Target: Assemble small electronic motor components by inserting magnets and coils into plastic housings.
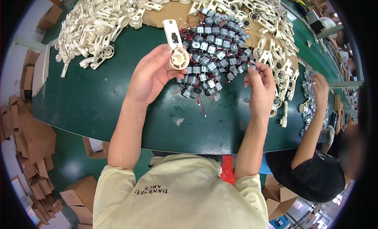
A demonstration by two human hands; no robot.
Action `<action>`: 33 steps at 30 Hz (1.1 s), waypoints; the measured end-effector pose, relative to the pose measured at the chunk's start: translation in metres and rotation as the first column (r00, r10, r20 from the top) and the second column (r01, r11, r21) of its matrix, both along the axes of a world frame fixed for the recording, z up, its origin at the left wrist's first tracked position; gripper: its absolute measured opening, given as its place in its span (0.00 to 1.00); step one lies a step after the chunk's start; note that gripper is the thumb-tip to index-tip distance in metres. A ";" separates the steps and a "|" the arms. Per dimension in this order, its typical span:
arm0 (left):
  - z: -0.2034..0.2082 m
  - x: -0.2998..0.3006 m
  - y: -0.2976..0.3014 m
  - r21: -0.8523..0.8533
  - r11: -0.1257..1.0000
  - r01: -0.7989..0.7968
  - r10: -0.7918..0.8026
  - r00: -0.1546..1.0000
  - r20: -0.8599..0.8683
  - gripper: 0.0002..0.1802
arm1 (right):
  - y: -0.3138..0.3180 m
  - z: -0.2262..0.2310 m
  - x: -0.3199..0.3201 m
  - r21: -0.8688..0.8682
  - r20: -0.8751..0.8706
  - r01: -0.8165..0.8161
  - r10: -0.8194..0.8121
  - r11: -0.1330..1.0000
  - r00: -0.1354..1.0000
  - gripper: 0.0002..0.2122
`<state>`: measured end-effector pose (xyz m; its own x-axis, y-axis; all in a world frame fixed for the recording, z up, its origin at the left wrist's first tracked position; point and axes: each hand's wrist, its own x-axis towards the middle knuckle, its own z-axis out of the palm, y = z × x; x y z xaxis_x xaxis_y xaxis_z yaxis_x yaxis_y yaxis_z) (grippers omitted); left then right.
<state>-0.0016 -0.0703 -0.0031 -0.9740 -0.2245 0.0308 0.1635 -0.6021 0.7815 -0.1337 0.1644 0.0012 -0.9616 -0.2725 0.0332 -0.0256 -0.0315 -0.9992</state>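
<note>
My left hand (151, 73) holds a cream plastic housing (175, 45) with a round cup end and a flat arm pointing away from me. My right hand (260, 85) pinches a small grey motor (252, 66) at the right edge of a pile of small grey motors (214, 51) with red and black wires. The pile lies on the green table (98, 99) between my two hands.
Heaps of cream plastic housings (98, 24) cover the table's far left and stretch across the far right (275, 51), some on brown cardboard (173, 12). A co-worker's arm (315, 114) reaches over metal parts at the right. Cardboard boxes (35, 150) litter the floor at left.
</note>
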 end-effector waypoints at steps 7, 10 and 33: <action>-0.002 -0.002 0.000 0.048 0.999 0.010 -0.010 1.000 0.015 0.17 | 0.002 0.004 0.014 0.113 -0.235 0.135 -0.106 0.984 0.966 0.11; -0.001 -0.003 0.002 0.001 0.999 -0.040 0.040 0.998 0.042 0.17 | -0.006 -0.005 0.001 0.202 -0.217 0.020 0.024 0.979 0.976 0.11; -0.003 -0.005 0.024 0.009 0.995 0.097 -0.097 0.993 0.069 0.21 | -0.020 0.012 0.050 0.171 -0.610 -0.277 0.322 0.946 0.724 0.15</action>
<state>-0.0067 -0.0462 -0.0062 -0.9910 -0.1287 -0.0381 0.0499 -0.6172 0.7852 -0.0836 0.1448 0.0133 -0.5996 -0.5658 0.5660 -0.6414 -0.0832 -0.7627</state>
